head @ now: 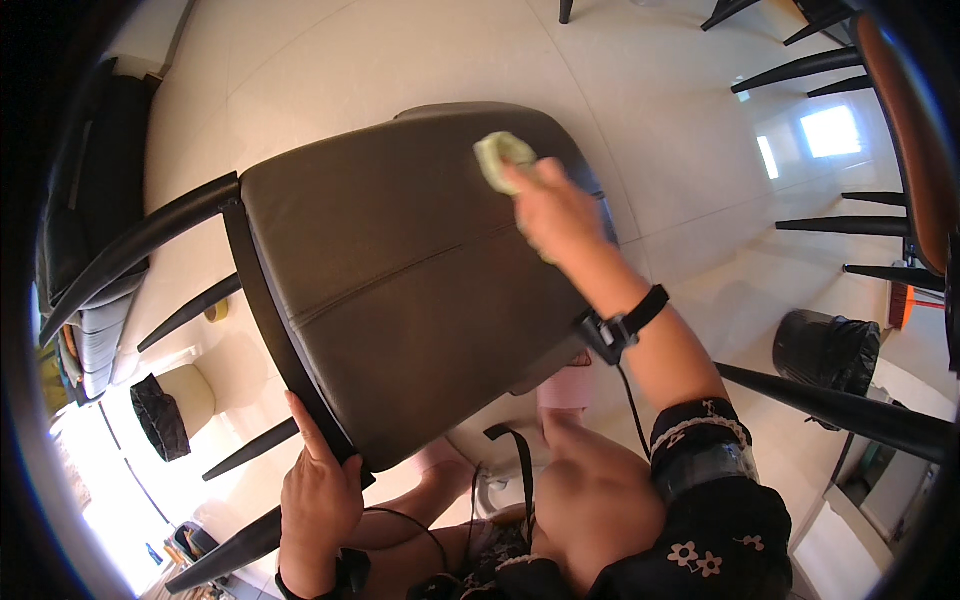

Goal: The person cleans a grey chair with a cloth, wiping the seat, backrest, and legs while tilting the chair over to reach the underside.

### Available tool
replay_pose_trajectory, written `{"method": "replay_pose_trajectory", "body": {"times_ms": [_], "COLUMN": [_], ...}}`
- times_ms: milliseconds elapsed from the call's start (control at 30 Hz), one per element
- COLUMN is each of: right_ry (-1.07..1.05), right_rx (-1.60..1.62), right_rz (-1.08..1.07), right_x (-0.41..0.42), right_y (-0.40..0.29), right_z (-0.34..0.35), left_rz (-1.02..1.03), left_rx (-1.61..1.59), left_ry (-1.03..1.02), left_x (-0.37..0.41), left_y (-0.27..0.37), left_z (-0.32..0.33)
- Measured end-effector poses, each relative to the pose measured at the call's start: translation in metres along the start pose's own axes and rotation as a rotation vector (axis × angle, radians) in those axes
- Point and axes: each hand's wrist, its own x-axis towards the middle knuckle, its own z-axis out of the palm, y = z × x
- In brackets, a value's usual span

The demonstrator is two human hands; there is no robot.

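Note:
A chair lies tipped before me, its dark leather-look upholstery (390, 232) facing up, with a stitched seam across the middle. Its black legs (142, 247) point to the left. My right hand (559, 210) grips a folded pale green cloth (504, 161) over the far right part of the upholstery; both are blurred. At the near left corner, my left hand (319, 480) holds the black frame bar (266, 315), index finger laid along it and thumb by the cushion's edge. Its other fingers are partly hidden.
Chairs with brown upholstery (892, 135) and black legs stand at right, near a bin lined with a black bag (825, 345) and an orange broom (902, 304). At left are a black sofa (112, 172), a roll of tape (217, 310) and a pale bin (191, 397) on the tiled floor.

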Motion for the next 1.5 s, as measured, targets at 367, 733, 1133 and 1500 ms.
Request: {"method": "replay_pose_trajectory", "body": {"times_ms": [367,733,1133,1500], "right_ry": [0.088,0.040,0.152,0.086], "right_rx": [-0.128,-0.076,-0.302,0.018], "right_rz": [-0.096,-0.700,0.291,-0.746], "right_x": [-0.007,-0.054,-0.040,-0.073], "right_y": [0.036,-0.010,0.146,-0.016], "right_z": [-0.027,-0.005,-0.024,-0.003], "left_rz": [-0.010,0.000,-0.044,-0.006], "left_rx": [0.018,-0.010,0.034,-0.010], "left_ry": [0.000,-0.004,-0.017,0.008], "left_x": [0.002,0.002,0.003,0.002], "left_y": [0.002,0.000,0.005,0.001], "left_z": [0.000,0.003,0.000,0.005]}}
